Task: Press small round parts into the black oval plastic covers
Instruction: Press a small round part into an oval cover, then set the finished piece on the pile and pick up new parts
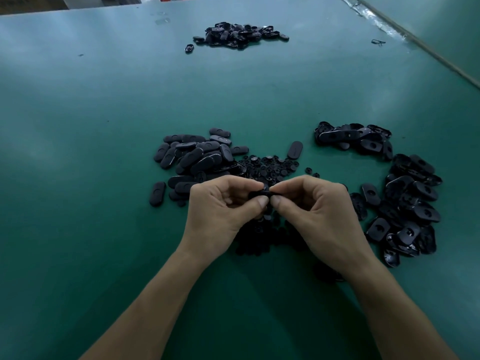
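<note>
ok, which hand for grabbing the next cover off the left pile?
Left, probably. The left hand sits right beside that pile; the right hand would have to cross over. Both pinch one cover between them.

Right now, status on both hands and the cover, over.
Left-hand grip and right-hand grip both pinch one black oval cover. Small round parts piled just beyond. Nothing blocking.

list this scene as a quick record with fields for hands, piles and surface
left hand: pinches black oval cover
right hand: pinches same cover
left pile: covers, smooth side up
small round parts: heaped between the two near piles
right pile: covers, many inner side up
far pile: more covers
surface: green table
</note>
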Demonstrator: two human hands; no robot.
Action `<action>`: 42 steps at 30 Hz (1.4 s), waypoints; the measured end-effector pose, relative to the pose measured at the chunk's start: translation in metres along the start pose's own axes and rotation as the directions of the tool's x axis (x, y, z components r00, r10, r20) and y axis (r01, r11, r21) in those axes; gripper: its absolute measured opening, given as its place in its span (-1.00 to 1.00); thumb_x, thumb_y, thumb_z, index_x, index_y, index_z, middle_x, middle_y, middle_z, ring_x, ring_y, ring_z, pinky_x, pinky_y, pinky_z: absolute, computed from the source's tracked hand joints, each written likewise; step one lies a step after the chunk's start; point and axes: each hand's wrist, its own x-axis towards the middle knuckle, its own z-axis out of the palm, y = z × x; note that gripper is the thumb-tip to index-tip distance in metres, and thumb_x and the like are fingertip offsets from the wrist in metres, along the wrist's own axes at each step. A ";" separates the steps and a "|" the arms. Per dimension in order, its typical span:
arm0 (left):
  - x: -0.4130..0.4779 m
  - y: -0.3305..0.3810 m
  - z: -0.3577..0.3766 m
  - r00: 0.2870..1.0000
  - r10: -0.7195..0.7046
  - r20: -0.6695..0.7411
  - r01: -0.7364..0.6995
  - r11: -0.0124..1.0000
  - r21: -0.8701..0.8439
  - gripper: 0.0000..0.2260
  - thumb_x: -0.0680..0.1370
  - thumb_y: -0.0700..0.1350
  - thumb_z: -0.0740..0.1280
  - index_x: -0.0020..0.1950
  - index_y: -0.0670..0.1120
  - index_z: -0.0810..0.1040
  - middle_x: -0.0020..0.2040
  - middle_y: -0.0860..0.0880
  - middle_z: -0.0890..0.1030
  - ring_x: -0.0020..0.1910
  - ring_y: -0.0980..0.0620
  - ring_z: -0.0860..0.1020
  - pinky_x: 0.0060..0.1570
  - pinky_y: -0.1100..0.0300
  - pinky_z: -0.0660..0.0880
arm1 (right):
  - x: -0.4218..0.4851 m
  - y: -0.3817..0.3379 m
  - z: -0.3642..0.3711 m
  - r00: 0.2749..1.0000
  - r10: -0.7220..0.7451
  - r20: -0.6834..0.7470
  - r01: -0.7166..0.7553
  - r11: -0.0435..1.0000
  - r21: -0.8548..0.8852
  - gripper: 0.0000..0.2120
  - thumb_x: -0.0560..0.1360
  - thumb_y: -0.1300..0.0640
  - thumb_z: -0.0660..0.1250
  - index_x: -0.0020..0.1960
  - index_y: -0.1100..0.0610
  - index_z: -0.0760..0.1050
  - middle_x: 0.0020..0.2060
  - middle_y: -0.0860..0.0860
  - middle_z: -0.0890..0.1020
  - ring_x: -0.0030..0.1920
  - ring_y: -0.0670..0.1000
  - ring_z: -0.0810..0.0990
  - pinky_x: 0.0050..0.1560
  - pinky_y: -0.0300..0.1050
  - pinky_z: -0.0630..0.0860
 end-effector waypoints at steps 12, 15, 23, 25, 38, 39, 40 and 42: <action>0.000 -0.003 -0.001 0.999 -0.001 0.040 0.000 1.000 0.017 -0.78 0.41 -0.29 0.54 -0.08 0.02 0.72 -0.24 -0.07 0.72 -0.30 0.01 0.69 -0.22 0.23 0.62 | 0.002 0.003 -0.004 1.000 -0.003 0.028 0.003 1.000 0.020 -0.86 0.48 0.24 0.48 -0.05 0.01 0.67 -0.22 -0.12 0.72 -0.18 -0.12 0.70 -0.15 -0.27 0.59; 0.000 -0.003 -0.002 0.999 -0.004 0.039 0.004 1.000 0.018 -0.79 0.41 -0.28 0.54 -0.09 0.02 0.72 -0.25 -0.07 0.72 -0.30 0.00 0.69 -0.23 0.23 0.63 | 0.002 0.003 -0.004 1.000 -0.006 0.027 0.006 1.000 0.011 -0.85 0.49 0.24 0.48 -0.04 0.01 0.67 -0.22 -0.12 0.72 -0.19 -0.13 0.69 -0.15 -0.28 0.58; 0.001 -0.003 -0.002 0.999 0.018 0.045 -0.019 0.999 0.029 -0.75 0.40 -0.35 0.51 -0.17 0.02 0.70 -0.33 0.00 0.69 -0.40 0.10 0.64 -0.32 0.32 0.56 | 0.001 0.002 -0.004 0.998 -0.014 0.062 0.015 1.000 -0.017 -0.86 0.48 0.24 0.48 -0.03 0.02 0.69 -0.20 -0.13 0.72 -0.16 -0.13 0.70 -0.12 -0.24 0.60; 0.000 -0.003 -0.001 0.999 0.021 0.049 -0.022 1.000 0.020 -0.76 0.40 -0.36 0.51 -0.15 -0.01 0.69 -0.33 0.01 0.68 -0.39 0.11 0.64 -0.32 0.32 0.56 | 0.001 0.002 -0.004 0.999 -0.027 0.046 0.030 0.997 -0.065 -0.88 0.50 0.20 0.47 -0.03 -0.01 0.68 -0.21 -0.16 0.71 -0.17 -0.14 0.69 -0.13 -0.25 0.61; -0.002 -0.001 -0.002 0.998 0.067 0.013 -0.064 0.984 -0.166 -0.89 0.49 -0.30 0.45 -0.01 -0.17 0.65 -0.26 -0.09 0.67 -0.27 -0.08 0.68 -0.23 0.15 0.64 | 0.001 0.012 -0.025 0.971 0.130 -0.202 -0.235 0.692 -0.683 -0.68 0.56 0.08 0.30 0.30 -0.09 0.53 0.23 -0.04 0.49 0.29 0.07 0.31 0.17 -0.04 0.18; -0.002 0.000 -0.002 0.997 0.072 0.006 -0.069 0.981 -0.180 -0.89 0.49 -0.30 0.45 -0.01 -0.17 0.65 -0.26 -0.09 0.66 -0.27 -0.08 0.69 -0.24 0.16 0.63 | 0.002 0.011 -0.025 0.973 0.119 -0.198 -0.224 0.700 -0.678 -0.69 0.57 0.10 0.30 0.29 -0.07 0.55 0.22 -0.02 0.51 0.27 0.08 0.34 0.19 -0.02 0.23; -0.002 0.001 -0.002 0.997 0.076 -0.004 -0.075 0.978 -0.196 -0.89 0.50 -0.30 0.45 -0.01 -0.15 0.66 -0.25 -0.10 0.66 -0.26 -0.08 0.69 -0.24 0.17 0.63 | 0.002 0.011 -0.026 0.974 0.101 -0.201 -0.212 0.708 -0.674 -0.71 0.58 0.13 0.30 0.28 -0.04 0.56 0.20 0.00 0.53 0.26 0.10 0.37 0.22 0.01 0.28; -0.001 0.004 -0.002 0.996 0.082 -0.024 -0.085 0.972 -0.218 -0.89 0.49 -0.26 0.45 -0.01 -0.11 0.67 -0.24 -0.10 0.67 -0.24 -0.07 0.70 -0.24 0.18 0.63 | 0.002 0.010 -0.025 0.975 0.058 -0.214 -0.189 0.726 -0.661 -0.72 0.58 0.16 0.32 0.27 0.02 0.59 0.17 0.04 0.58 0.22 0.13 0.43 0.26 0.02 0.34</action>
